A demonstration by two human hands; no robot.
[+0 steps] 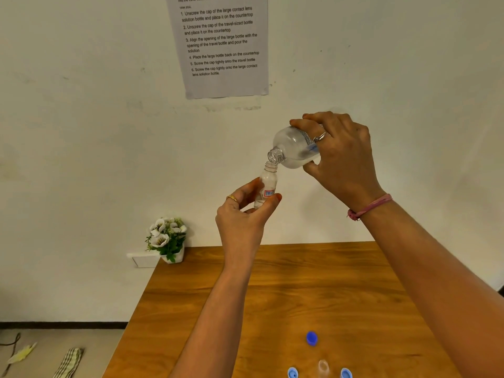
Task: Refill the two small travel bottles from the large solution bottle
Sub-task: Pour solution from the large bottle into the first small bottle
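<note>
My right hand (341, 156) grips the large clear solution bottle (293, 147), uncapped and tipped mouth-down to the left. Its mouth touches the open neck of a small clear travel bottle (268, 184), held upright by my left hand (242, 216) at its lower part. Both are raised in front of the wall, above the table's far edge. A second small clear bottle (323, 367) stands uncapped near the table's front edge. A dark blue cap (311, 338) lies behind it. Two light blue caps (292, 373) (346, 373) flank it.
The wooden table (272, 296) runs from the wall toward me. A small white pot of artificial flowers (167, 238) sits at its far left corner. An instruction sheet (222, 45) hangs on the wall. A striped cloth (68, 362) lies on the floor at left.
</note>
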